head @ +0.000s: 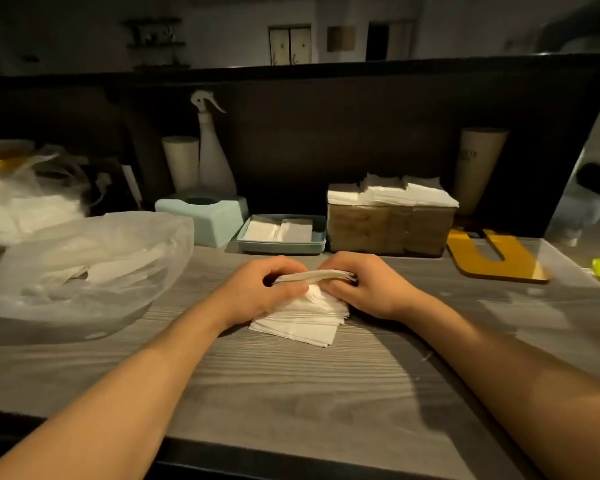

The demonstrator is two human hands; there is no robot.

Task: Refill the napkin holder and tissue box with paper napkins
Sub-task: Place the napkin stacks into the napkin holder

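On counter [326, 393], left hand [257, 289] and right hand [368, 289] pinch napkins [305, 317]; loose lower sheets may slide, fanning apart.

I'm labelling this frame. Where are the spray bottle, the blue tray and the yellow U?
spray bottle [214, 157], head view, on its white body.
blue tray [280, 244], head view, on its front wall.
yellow U [478, 263], head view, on its left arm.
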